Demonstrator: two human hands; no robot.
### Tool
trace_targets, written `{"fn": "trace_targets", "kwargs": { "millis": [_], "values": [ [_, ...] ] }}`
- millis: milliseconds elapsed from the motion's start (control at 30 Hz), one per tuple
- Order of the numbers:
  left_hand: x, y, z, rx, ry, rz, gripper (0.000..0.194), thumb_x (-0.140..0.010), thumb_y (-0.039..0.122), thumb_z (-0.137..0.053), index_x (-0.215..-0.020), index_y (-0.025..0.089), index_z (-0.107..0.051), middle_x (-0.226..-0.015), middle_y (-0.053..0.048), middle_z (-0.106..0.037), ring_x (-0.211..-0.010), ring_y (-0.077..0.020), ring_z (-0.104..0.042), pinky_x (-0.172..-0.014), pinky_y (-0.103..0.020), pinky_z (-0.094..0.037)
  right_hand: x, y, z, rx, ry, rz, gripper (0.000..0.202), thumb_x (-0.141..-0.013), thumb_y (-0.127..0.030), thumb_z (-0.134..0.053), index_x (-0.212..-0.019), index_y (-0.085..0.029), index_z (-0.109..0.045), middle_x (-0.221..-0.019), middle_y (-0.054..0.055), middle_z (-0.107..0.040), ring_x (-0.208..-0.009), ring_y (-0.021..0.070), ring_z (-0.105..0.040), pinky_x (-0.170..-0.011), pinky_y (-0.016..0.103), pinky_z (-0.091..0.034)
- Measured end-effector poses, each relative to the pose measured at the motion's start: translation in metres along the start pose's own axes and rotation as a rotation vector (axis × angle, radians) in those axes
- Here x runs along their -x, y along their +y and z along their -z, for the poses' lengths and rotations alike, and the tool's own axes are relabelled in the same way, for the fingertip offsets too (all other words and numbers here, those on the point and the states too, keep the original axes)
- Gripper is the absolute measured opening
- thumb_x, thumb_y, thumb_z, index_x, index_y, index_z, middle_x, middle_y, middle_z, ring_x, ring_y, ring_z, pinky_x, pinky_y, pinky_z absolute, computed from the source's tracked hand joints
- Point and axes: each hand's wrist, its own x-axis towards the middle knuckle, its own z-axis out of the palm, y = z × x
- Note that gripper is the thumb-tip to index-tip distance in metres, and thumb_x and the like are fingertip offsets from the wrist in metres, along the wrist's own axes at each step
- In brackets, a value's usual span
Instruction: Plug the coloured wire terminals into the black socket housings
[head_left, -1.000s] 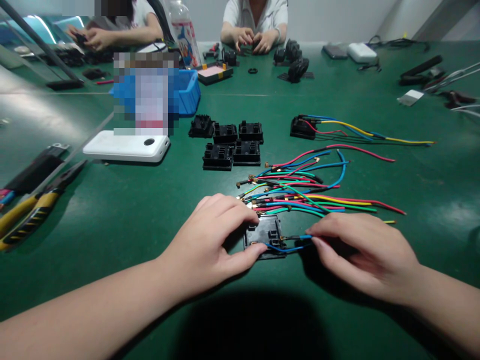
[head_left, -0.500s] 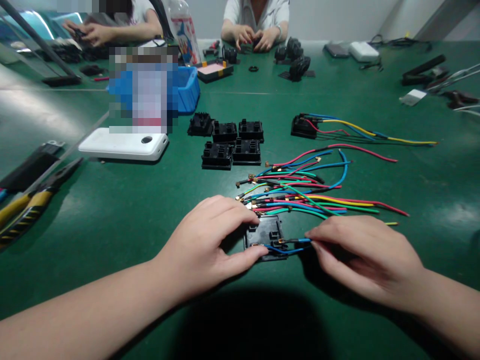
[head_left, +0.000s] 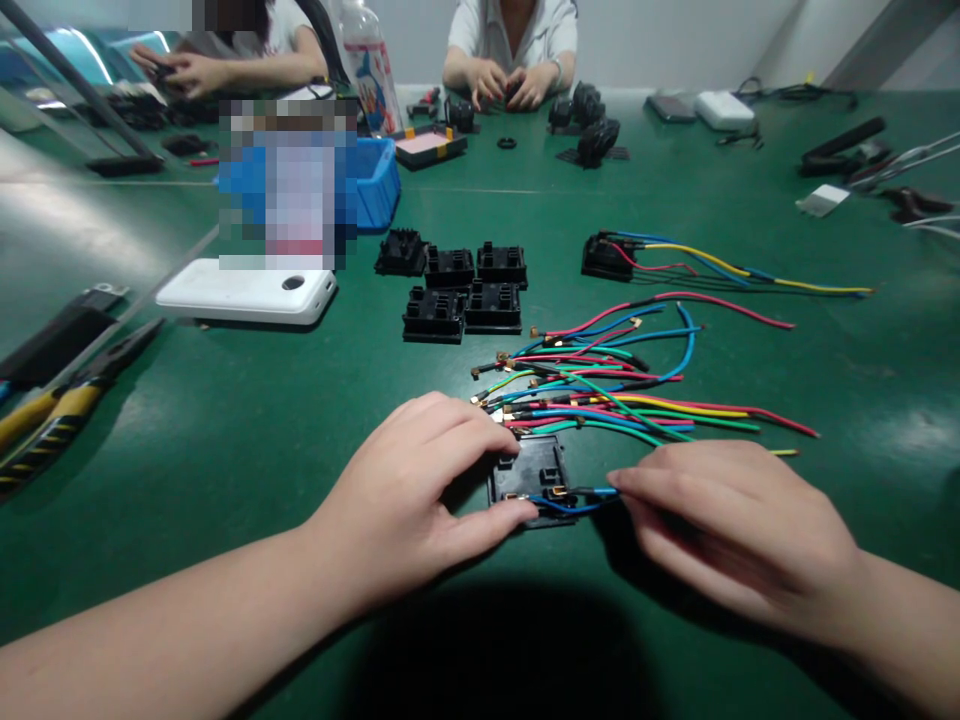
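Note:
My left hand grips the left side of a black plastic housing that lies flat on the green table, thumb at its lower edge and fingers at its upper edge. Between the thumb and fingers of my right hand is a blue wire; its metal terminal sits at the housing's lower right slot. A second blue wire runs from the lower left of the housing towards my right hand. Just behind the housing lies a spread of coloured wires with brass terminals.
Several black housings stand behind the wires, and a wired housing lies to their right. On the left are a white power bank, pliers and a blue bin. Two people work across the table.
My right hand has moved the blue wire's terminal slightly left and down, onto the housing's lower right slot. My left hand keeps its hold.

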Motion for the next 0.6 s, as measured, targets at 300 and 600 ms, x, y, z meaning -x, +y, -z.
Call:
{"fn": "trace_targets", "kwargs": {
  "millis": [300,600],
  "values": [
    [0.0019,0.0015,0.0012,-0.054,0.015,-0.049,0.029,-0.083,0.038,-0.068,-0.103,0.018,-0.061,-0.098,-0.004,-0.067,-0.092,-0.0193,-0.059,-0.079,-0.033,-0.045,0.0018,0.0013,-0.0011,-0.015,-0.011,0.018,0.016,-0.087,-0.008,-0.055,-0.101,-0.013,-0.058,-0.072,0.005,-0.065,-0.061,0.0145,-0.061,-0.057,0.027,-0.044],
    [0.0021,0.0032,0.0012,-0.031,0.002,-0.085,0.024,-0.083,0.025,-0.065,-0.106,0.019,-0.060,-0.106,-0.006,-0.068,-0.100,-0.0198,-0.061,-0.086,-0.035,-0.048,-0.0003,-0.0014,0.0004,0.017,0.012,0.012,0.014,-0.087,-0.008,-0.053,-0.099,-0.014,-0.059,-0.072,0.005,-0.067,-0.061,0.0150,-0.063,-0.056,0.028,-0.046]
  ]
}}
